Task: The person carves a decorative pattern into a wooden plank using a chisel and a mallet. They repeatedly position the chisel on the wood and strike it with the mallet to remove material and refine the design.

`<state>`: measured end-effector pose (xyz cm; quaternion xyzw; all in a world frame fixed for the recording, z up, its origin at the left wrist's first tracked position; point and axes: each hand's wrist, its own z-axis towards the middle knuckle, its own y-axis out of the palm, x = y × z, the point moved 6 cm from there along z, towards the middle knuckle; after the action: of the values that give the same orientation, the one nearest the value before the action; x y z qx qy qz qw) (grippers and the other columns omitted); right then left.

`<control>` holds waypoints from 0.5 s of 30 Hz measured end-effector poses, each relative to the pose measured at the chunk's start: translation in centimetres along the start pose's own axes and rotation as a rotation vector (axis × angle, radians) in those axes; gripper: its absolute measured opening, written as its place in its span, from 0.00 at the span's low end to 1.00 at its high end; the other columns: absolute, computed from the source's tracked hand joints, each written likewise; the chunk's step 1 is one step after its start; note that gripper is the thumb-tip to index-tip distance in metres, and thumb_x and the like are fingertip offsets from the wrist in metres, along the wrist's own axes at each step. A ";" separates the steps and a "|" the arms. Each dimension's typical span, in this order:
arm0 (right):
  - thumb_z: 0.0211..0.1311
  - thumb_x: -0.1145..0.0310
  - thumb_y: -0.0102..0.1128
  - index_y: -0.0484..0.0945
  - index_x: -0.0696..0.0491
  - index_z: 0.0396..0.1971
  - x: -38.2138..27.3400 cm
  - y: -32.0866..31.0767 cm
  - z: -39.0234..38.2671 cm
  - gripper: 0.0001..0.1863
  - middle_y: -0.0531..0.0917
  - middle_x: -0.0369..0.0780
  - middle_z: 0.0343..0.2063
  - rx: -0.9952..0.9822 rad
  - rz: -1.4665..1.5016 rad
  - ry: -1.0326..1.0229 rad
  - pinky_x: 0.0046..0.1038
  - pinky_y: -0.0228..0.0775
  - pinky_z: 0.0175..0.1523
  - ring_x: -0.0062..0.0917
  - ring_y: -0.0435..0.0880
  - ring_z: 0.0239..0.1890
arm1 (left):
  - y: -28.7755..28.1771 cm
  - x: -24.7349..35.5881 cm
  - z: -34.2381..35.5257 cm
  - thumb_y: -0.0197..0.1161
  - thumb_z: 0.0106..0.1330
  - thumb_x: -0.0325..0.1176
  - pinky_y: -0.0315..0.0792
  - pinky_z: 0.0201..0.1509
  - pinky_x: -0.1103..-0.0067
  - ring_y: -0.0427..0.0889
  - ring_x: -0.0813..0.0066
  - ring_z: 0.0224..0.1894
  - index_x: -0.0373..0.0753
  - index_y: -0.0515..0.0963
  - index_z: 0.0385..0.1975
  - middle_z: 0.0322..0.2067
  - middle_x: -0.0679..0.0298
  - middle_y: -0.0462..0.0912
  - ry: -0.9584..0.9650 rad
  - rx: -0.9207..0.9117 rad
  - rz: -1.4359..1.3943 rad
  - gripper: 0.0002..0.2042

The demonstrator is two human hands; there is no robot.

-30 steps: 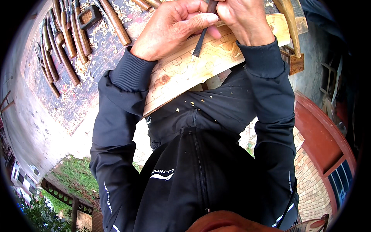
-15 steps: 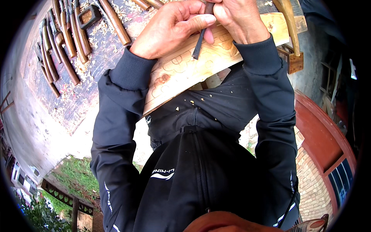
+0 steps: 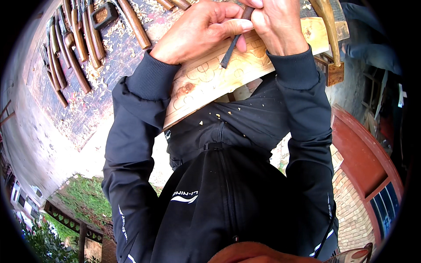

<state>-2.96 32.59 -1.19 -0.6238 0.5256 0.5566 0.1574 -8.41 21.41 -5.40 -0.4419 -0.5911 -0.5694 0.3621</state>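
My right hand (image 3: 280, 27) is closed around the upper part of a dark metal chisel (image 3: 226, 58). The thumb and fingers of my left hand (image 3: 204, 31) pinch its shaft lower down. The flat blade end points down and toward me, over a pale wooden board (image 3: 210, 85); whether it touches the wood is hard to tell. Pencilled circles and curved lines cover the board's face. It lies aslant along the near edge of the bench, with my left wrist over its left part. The chisel's upper end is cut off by the frame's top.
Several wooden-handled carving tools (image 3: 79, 39) lie on the bench (image 3: 48, 103) at left, among shavings. Near them is a dark block with a hollow (image 3: 103, 15). At right, a curved wooden bar (image 3: 330, 30) ends in a square block (image 3: 336, 73). Wood chips dot my lap.
Both hands and the chisel have shifted slightly right, and my right hand sits a little lower. At the far right, blue cloth has come further into view.
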 end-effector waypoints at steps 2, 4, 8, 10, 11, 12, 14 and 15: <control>0.80 0.33 0.51 0.66 0.43 0.29 -0.1 -0.2 -0.2 0.29 0.68 0.31 0.19 0.019 -0.001 -0.020 0.19 0.48 0.17 0.14 0.58 0.13 | 0.2 -0.1 0.1 0.60 0.83 0.31 0.79 0.45 0.81 0.85 0.81 0.37 0.34 0.82 0.43 0.34 0.68 0.86 -0.022 -0.032 -0.045 0.08; 0.80 0.33 0.51 0.67 0.44 0.30 -0.2 -0.2 -0.4 0.29 0.69 0.31 0.19 0.016 0.011 -0.018 0.18 0.49 0.18 0.14 0.59 0.13 | 0.1 -0.5 0.3 0.60 0.83 0.30 0.79 0.46 0.81 0.85 0.82 0.38 0.34 0.83 0.44 0.35 0.69 0.87 -0.033 -0.067 -0.069 0.07; 0.81 0.35 0.51 0.69 0.44 0.32 -0.2 -0.7 0.0 0.27 0.70 0.31 0.21 0.022 -0.041 0.018 0.18 0.52 0.18 0.15 0.63 0.16 | -0.4 0.2 0.2 0.64 0.81 0.37 0.79 0.43 0.80 0.86 0.85 0.35 0.34 0.86 0.44 0.29 0.66 0.90 0.136 0.065 0.309 0.12; 0.82 0.37 0.51 0.70 0.45 0.34 -0.8 -0.4 -0.6 0.25 0.71 0.31 0.23 -0.014 0.081 -0.077 0.18 0.54 0.18 0.15 0.66 0.18 | -0.1 0.0 -0.7 0.66 0.79 0.38 0.76 0.36 0.77 0.82 0.86 0.29 0.35 0.86 0.37 0.22 0.67 0.87 0.088 0.185 0.311 0.12; 0.83 0.38 0.51 0.70 0.45 0.34 -1.2 -0.6 -0.9 0.25 0.71 0.31 0.25 -0.024 0.137 -0.134 0.18 0.55 0.18 0.16 0.68 0.20 | 0.7 1.4 -0.9 0.67 0.75 0.34 0.77 0.33 0.71 0.83 0.77 0.25 0.38 0.84 0.40 0.19 0.65 0.84 0.054 0.222 0.441 0.07; 0.84 0.41 0.50 0.71 0.45 0.36 -2.0 -1.1 -1.1 0.23 0.71 0.31 0.27 -0.097 0.187 -0.218 0.18 0.58 0.19 0.17 0.73 0.24 | 1.7 3.0 -1.7 0.66 0.73 0.31 0.78 0.33 0.68 0.85 0.70 0.26 0.39 0.83 0.45 0.22 0.64 0.85 0.201 0.407 0.676 0.06; 0.84 0.42 0.50 0.75 0.47 0.40 -4.4 -2.4 -1.8 0.22 0.79 0.34 0.29 -0.093 0.160 -0.318 0.22 0.64 0.21 0.21 0.76 0.23 | 5.4 5.6 -2.7 0.65 0.68 0.26 0.80 0.37 0.63 0.87 0.59 0.32 0.38 0.77 0.56 0.33 0.57 0.88 0.385 0.681 0.850 0.17; 0.84 0.43 0.51 0.77 0.49 0.44 -5.3 -3.3 -2.0 0.23 0.84 0.36 0.32 -0.096 0.168 -0.339 0.24 0.68 0.22 0.24 0.77 0.22 | 7.2 6.6 -2.5 0.64 0.66 0.24 0.81 0.41 0.62 0.89 0.54 0.37 0.36 0.74 0.64 0.42 0.52 0.89 0.420 0.769 0.798 0.24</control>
<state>1.71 34.90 2.78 -0.4821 0.5146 0.6891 0.1667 -4.19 19.42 3.54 -0.3450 -0.4588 -0.2095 0.7916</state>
